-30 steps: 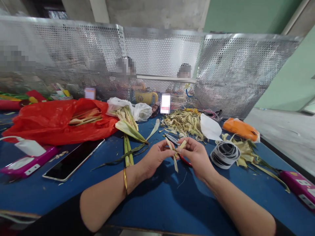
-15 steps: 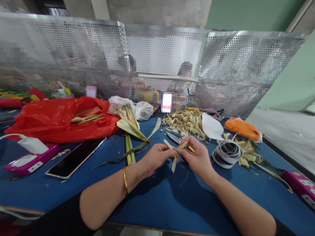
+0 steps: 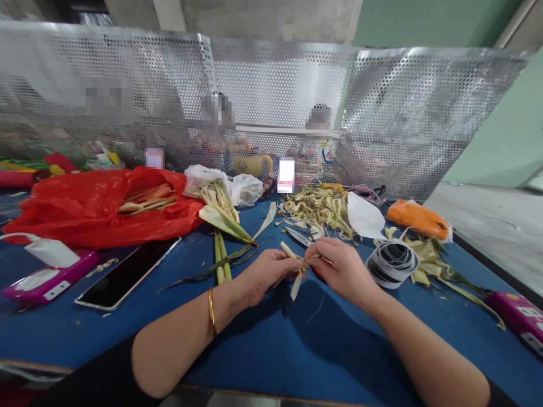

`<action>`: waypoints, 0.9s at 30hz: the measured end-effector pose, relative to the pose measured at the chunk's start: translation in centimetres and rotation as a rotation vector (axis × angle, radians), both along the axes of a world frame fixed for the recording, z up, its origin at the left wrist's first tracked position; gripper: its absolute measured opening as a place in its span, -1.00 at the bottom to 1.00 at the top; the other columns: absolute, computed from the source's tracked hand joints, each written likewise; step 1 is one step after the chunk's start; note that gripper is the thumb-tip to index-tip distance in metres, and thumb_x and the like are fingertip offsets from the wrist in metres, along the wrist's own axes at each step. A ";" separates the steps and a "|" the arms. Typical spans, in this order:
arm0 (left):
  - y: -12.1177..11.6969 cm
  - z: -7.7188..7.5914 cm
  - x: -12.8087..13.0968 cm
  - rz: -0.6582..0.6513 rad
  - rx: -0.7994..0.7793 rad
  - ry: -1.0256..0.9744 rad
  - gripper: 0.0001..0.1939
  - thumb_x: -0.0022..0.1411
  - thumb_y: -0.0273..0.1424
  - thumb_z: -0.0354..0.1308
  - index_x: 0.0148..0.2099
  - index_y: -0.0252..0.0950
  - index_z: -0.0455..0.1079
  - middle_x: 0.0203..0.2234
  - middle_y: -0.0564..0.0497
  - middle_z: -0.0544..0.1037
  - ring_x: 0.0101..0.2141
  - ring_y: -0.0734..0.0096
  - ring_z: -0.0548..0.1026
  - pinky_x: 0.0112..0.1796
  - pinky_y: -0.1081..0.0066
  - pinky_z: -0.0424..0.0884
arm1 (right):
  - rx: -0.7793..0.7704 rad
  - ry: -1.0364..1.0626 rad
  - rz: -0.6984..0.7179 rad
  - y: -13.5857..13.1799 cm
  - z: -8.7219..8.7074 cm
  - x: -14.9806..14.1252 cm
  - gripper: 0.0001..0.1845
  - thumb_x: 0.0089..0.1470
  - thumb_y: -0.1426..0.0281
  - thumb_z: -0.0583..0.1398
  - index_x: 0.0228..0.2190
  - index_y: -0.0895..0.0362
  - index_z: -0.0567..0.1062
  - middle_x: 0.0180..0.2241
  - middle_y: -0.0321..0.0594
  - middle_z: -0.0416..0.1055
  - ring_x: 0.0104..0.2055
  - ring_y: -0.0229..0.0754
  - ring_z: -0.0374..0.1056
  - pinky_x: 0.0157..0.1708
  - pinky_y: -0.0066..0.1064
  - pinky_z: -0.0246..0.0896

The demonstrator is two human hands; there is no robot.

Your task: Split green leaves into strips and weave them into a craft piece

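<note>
While your left hand pinches the pale husk strip, your right hand closes its fingertips on it too.

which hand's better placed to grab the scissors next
Right, most likely: the right hand is close by the scissors, while the left hand is farther off. Both pinch the pale strips, so the right would probably have to let go first.

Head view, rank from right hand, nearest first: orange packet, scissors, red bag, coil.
From the right hand:
1. Scissors, partly hidden by it
2. Coil, to its right
3. Orange packet, right, beyond the coil
4. Red bag, far left
</note>
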State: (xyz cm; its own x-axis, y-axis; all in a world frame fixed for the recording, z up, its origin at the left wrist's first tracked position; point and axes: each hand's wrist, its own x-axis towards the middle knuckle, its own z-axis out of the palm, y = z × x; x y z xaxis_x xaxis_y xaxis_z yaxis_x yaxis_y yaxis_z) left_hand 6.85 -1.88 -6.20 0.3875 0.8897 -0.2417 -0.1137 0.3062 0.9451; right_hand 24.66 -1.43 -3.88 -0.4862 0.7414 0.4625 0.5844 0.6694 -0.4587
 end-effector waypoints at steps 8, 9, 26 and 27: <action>0.2 0.2 0.0 0.130 0.144 0.082 -0.75 -0.01 -0.24 0.27 -0.57 -0.31 0.47 -0.62 0.02 0.50 -0.54 0.47 0.38 -0.42 0.49 0.30 | 0.269 0.007 -0.090 0.5 0.2 0.3 -0.84 0.17 0.43 0.11 -0.21 0.10 0.45 -0.28 -0.16 0.50 -0.22 -0.11 0.37 -0.19 -0.28 0.19; 0.3 0.1 0.0 0.154 0.122 0.063 -0.77 -0.02 -0.25 0.27 -0.54 -0.32 0.49 -0.62 0.01 0.50 -0.54 0.46 0.39 -0.41 0.48 0.31 | 0.267 0.067 -0.134 0.5 0.6 0.8 -0.79 0.16 0.42 0.14 -0.14 0.10 0.44 -0.23 -0.15 0.49 -0.18 -0.10 0.38 -0.16 -0.28 0.20; -0.7 0.8 0.0 0.171 -0.097 -0.110 -0.83 -0.01 -0.36 0.23 -0.45 -0.41 0.48 -0.58 -0.02 0.51 -0.52 0.51 0.42 -0.40 0.52 0.32 | -0.177 -0.387 -0.466 -5.5 -3.4 4.9 -0.87 0.12 0.45 0.04 -0.43 0.10 0.36 -0.33 -0.19 0.37 -0.33 -0.18 0.33 -0.38 -0.42 0.11; -0.7 0.9 -0.1 0.169 -0.108 -0.116 -0.84 0.00 -0.38 0.22 -0.46 -0.42 0.48 -0.59 -0.02 0.51 -0.52 0.52 0.42 -0.40 0.53 0.32 | -0.166 -0.371 -0.465 -5.8 -3.3 4.8 -0.87 0.13 0.46 0.02 -0.43 0.09 0.33 -0.35 -0.20 0.37 -0.36 -0.18 0.33 -0.39 -0.42 0.10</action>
State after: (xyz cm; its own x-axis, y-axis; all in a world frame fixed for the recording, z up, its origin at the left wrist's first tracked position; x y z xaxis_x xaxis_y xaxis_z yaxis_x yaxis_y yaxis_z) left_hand 6.80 -2.59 -5.32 0.2661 0.9157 -0.3011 -0.2782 0.3721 0.8856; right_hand 29.43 -7.21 -7.20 -0.2012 0.9620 0.1845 0.9385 0.2433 -0.2450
